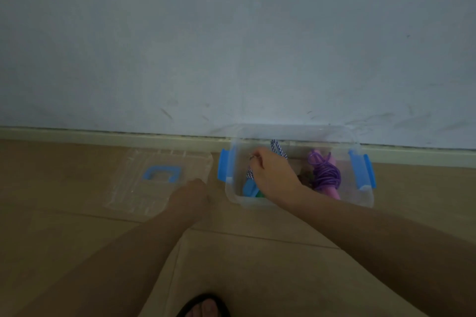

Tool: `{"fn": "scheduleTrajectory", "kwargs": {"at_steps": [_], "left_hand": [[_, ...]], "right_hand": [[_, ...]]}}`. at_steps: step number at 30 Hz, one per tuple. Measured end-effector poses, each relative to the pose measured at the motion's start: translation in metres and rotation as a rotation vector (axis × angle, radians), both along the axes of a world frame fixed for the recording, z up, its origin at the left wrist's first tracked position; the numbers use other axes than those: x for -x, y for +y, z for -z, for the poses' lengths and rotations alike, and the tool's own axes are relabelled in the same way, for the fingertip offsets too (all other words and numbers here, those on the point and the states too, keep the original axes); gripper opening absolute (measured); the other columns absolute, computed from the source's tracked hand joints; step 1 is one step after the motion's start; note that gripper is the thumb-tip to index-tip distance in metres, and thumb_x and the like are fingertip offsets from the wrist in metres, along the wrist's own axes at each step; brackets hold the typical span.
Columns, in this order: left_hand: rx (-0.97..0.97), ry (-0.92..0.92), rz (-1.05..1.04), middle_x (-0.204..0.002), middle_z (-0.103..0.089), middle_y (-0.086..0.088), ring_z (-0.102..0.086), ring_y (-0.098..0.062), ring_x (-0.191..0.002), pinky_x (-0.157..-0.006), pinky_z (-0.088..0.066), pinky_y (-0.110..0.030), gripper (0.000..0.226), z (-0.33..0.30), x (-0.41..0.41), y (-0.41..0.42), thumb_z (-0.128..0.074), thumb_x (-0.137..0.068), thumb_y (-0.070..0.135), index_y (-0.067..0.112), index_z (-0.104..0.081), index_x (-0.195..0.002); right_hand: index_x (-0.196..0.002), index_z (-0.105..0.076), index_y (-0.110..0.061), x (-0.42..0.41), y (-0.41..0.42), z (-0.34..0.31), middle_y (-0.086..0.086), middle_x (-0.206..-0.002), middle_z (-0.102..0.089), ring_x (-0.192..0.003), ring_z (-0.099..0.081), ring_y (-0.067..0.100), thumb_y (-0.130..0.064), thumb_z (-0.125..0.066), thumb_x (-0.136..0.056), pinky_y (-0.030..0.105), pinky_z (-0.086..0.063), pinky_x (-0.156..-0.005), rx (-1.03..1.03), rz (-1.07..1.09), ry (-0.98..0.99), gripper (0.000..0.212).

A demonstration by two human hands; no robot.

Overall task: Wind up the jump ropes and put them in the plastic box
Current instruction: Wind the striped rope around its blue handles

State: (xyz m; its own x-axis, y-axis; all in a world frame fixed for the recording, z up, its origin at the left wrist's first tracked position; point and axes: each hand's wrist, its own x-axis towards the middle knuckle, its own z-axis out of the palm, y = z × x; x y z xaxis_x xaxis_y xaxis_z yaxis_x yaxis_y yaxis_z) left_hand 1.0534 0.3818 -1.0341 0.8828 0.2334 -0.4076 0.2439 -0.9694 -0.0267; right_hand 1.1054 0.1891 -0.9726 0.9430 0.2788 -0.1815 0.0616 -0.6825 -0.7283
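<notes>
A clear plastic box (365,195) with blue side latches stands on the floor against the wall. Inside it, on the right, lies a wound purple jump rope (326,174) with pink handles. My right hand (273,174) is inside the box on the left, gripping a blue-and-white striped jump rope (278,148) whose loop sticks up behind the fingers; a blue handle (249,187) shows below the hand. My left hand (192,194) hangs just left of the box near its front corner, fingers curled under, holding nothing visible.
The box's clear lid (159,183) with a blue handle lies flat on the wooden floor to the left. A pale wall and skirting board run behind. My foot in a black sandal (206,306) shows at the bottom edge.
</notes>
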Motion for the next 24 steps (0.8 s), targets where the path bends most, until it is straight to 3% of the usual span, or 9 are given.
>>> {"fn": "scheduleTrajectory", "kwargs": {"at_steps": [6, 9, 12, 15, 16, 18, 20, 22, 24], "left_hand": [[-0.010, -0.274, -0.108, -0.111, -0.063, -0.017, -0.063, -0.036, -0.101, -0.083, -0.051, -0.042, 0.024, -0.061, -0.013, -0.002, -0.046, -0.097, 0.020, 0.002, -0.051, -0.112], [0.074, -0.443, -0.230, -0.116, -0.060, -0.020, -0.060, -0.040, -0.103, -0.083, -0.048, -0.044, 0.033, -0.104, -0.017, 0.000, -0.042, -0.100, 0.020, -0.004, -0.043, -0.123], [0.047, -0.595, -0.188, -0.116, -0.058, -0.029, -0.058, -0.044, -0.102, -0.083, -0.045, -0.045, 0.042, -0.142, -0.011, 0.005, -0.039, -0.100, 0.010, -0.014, -0.033, -0.134], [-0.055, -0.642, -0.102, -0.115, -0.058, -0.033, -0.057, -0.046, -0.104, -0.086, -0.044, -0.048, 0.053, -0.180, 0.003, 0.008, -0.038, -0.100, 0.007, -0.017, -0.019, -0.143], [-0.067, -0.666, -0.079, -0.112, -0.059, -0.034, -0.058, -0.046, -0.102, -0.084, -0.044, -0.047, 0.049, -0.195, 0.006, 0.007, -0.039, -0.102, 0.011, -0.018, -0.027, -0.139], [-0.049, -0.666, -0.057, -0.102, -0.063, -0.030, -0.058, -0.042, -0.091, -0.079, -0.044, -0.042, 0.044, -0.229, 0.007, 0.003, -0.038, -0.104, 0.029, -0.011, -0.054, -0.111], [0.048, -0.585, -0.053, -0.087, -0.064, -0.022, -0.058, -0.036, -0.080, -0.073, -0.043, -0.036, 0.051, -0.266, 0.008, -0.002, -0.043, -0.101, 0.041, -0.004, -0.062, -0.087], [0.310, -0.538, -0.123, -0.067, -0.055, -0.014, -0.052, -0.029, -0.061, -0.060, -0.040, -0.030, 0.042, -0.296, 0.009, -0.003, -0.057, -0.095, 0.038, 0.001, -0.061, -0.075], [0.617, -0.510, -0.228, -0.056, -0.042, -0.006, -0.038, -0.019, -0.046, -0.046, -0.031, -0.023, 0.030, -0.314, 0.009, 0.003, -0.064, -0.091, 0.027, 0.009, -0.053, -0.069]], "right_hand": [[-0.101, -0.055, -0.012, 0.016, -0.015, -0.036, -0.002, -0.077, -0.056, -0.064, -0.052, 0.011, -0.023, -0.039, -0.102, 0.028, -0.037, -0.055, -0.039, 0.070, -0.023, 0.019], [-0.103, -0.055, -0.013, 0.030, -0.020, -0.049, -0.003, -0.076, -0.056, -0.062, -0.051, 0.008, -0.023, -0.039, -0.102, 0.019, -0.036, -0.048, -0.080, 0.106, -0.019, 0.019], [-0.104, -0.057, -0.011, 0.046, -0.022, -0.059, 0.001, -0.081, -0.060, -0.067, -0.054, 0.015, -0.024, -0.039, -0.101, 0.027, -0.041, -0.058, -0.119, 0.122, 0.005, 0.022], [-0.103, -0.055, -0.012, 0.056, -0.022, -0.071, 0.002, -0.084, -0.060, -0.065, -0.053, 0.013, -0.028, -0.038, -0.102, 0.024, -0.037, -0.051, -0.129, 0.120, 0.031, 0.023], [-0.103, -0.056, -0.012, 0.056, -0.021, -0.075, 0.005, -0.088, -0.063, -0.068, -0.056, 0.015, -0.029, -0.038, -0.101, 0.025, -0.038, -0.052, -0.140, 0.135, 0.038, 0.025], [-0.102, -0.057, -0.010, 0.053, -0.018, -0.083, 0.010, -0.096, -0.066, -0.083, -0.062, 0.022, -0.034, -0.037, -0.100, 0.029, -0.045, -0.064, -0.152, 0.162, 0.072, 0.031], [-0.099, -0.057, -0.007, 0.051, -0.015, -0.091, 0.015, -0.100, -0.066, -0.095, -0.063, 0.030, -0.039, -0.036, -0.100, 0.039, -0.051, -0.084, -0.162, 0.160, 0.142, 0.038], [-0.088, -0.054, -0.007, 0.051, -0.015, -0.096, 0.021, -0.104, -0.065, -0.098, -0.063, 0.035, -0.042, -0.034, -0.100, 0.049, -0.050, -0.094, -0.194, 0.167, 0.229, 0.042], [-0.087, -0.052, -0.008, 0.054, -0.017, -0.099, 0.020, -0.102, -0.063, -0.091, -0.063, 0.032, -0.047, -0.035, -0.100, 0.046, -0.054, -0.091, -0.285, 0.233, 0.375, 0.044]]}}
